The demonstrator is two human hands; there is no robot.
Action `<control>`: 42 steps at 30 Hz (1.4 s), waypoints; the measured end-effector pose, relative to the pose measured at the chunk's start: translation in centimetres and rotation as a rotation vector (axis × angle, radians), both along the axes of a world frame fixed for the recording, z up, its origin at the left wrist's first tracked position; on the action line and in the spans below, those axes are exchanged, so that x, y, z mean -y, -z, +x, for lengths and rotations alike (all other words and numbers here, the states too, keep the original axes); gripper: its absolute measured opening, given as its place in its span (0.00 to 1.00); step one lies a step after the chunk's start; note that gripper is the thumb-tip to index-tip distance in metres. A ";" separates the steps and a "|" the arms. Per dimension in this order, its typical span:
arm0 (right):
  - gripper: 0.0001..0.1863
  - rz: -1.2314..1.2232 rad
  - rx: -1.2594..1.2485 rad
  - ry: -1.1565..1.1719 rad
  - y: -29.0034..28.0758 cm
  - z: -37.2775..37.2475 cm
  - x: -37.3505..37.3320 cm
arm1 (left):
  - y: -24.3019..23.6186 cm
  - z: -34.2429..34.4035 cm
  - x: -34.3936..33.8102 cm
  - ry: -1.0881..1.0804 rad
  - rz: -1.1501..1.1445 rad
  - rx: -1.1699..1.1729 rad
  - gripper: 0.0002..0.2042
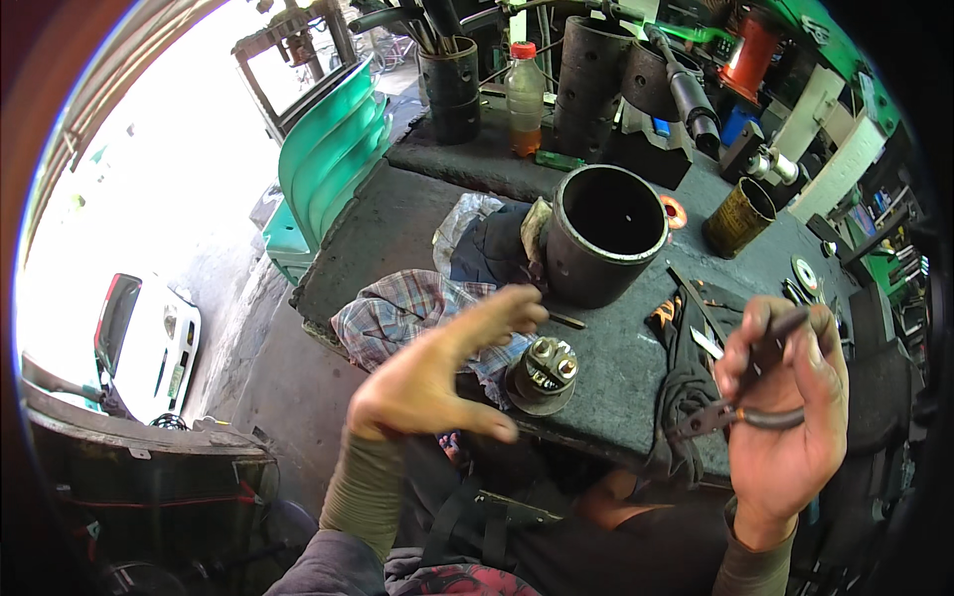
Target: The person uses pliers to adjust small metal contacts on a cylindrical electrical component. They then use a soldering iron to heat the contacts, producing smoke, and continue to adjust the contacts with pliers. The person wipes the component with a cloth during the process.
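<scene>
My right hand (795,442) is closed round a pair of pliers (709,420), its fingers on the spread dark handles and the jaws pointing left. My left hand (422,382) is raised over the workbench's near edge, thumb apart from the fingers, holding nothing. Just right of its thumb, a round metal part (542,377) with bolts on top stands on the bench. Behind that part is a thick, dark metal cylinder (606,268), upright and open at the top. A plaid cloth (402,313) lies crumpled beyond my left hand, partly hidden by it.
The dark workbench (621,343) also bears a rusty can (740,219), a red-capped bottle (525,99), a tool-filled metal holder (450,94) and dark cloths (686,402) near my right hand. Stacked green chairs (333,149) stand at the left; a white car (159,343) is farther off.
</scene>
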State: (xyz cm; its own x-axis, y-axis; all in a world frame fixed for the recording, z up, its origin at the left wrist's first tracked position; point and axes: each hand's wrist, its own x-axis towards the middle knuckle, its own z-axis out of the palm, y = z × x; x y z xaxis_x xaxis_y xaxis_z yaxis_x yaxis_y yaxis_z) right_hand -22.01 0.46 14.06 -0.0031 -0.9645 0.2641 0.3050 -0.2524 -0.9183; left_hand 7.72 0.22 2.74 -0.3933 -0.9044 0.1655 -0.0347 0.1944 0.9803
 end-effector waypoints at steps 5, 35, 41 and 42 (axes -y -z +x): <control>0.15 -0.085 -0.023 0.024 -0.8 1.0 -0.4 | -0.2 -5.6 -0.7 -0.294 -0.046 0.108 0.34; 0.11 0.020 -0.208 0.039 1.4 -5.3 -0.5 | -18.2 1.8 43.6 -1.101 -0.447 0.915 0.25; 0.13 0.003 -0.248 0.018 1.5 -5.1 0.2 | -18.5 0.5 43.3 -1.044 -0.331 0.906 0.14; 0.13 -0.003 -0.249 0.014 1.5 -4.9 0.3 | -18.4 0.7 43.3 -1.046 -0.332 0.907 0.14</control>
State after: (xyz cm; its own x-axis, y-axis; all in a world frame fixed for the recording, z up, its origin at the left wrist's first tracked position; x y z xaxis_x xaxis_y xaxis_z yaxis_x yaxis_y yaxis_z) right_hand -26.94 0.19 12.55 0.0487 -0.9641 0.2609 0.0658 -0.2575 -0.9640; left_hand 8.44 -43.03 21.12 0.3383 -0.8094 0.4800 -0.8846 -0.0995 0.4556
